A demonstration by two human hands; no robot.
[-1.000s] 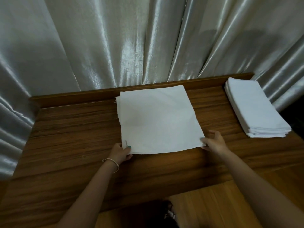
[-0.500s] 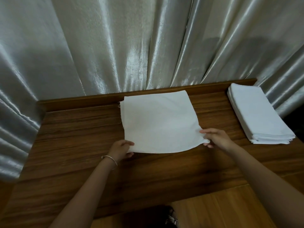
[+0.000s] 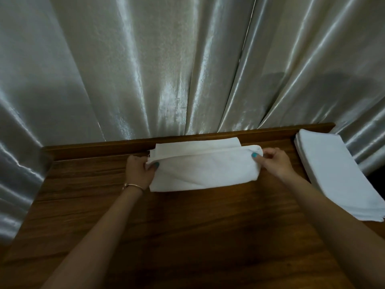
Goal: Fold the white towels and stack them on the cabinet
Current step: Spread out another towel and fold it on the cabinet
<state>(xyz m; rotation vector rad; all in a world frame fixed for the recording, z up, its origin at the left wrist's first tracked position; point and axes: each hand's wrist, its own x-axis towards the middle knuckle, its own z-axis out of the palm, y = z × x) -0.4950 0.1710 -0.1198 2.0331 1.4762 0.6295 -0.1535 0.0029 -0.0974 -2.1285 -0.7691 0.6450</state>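
Note:
A white towel [image 3: 204,170] lies on the wooden cabinet top [image 3: 187,226], its near half doubled over towards the back rail. The far layer still shows beyond the fold's edge. My left hand [image 3: 140,171] pinches the towel's left corner, thumb on top. My right hand [image 3: 273,161] pinches the right corner the same way. At the right end of the cabinet sits a stack of folded white towels [image 3: 333,172].
Shiny silver curtains [image 3: 187,69] hang right behind the cabinet's raised back rail [image 3: 104,146]. A bracelet sits on my left wrist. The cabinet's left end meets the curtain folds.
Both hands lifted the towel's near edge and carried it away from me over the far half, folding it. The view also tilted upward, closer to the curtain.

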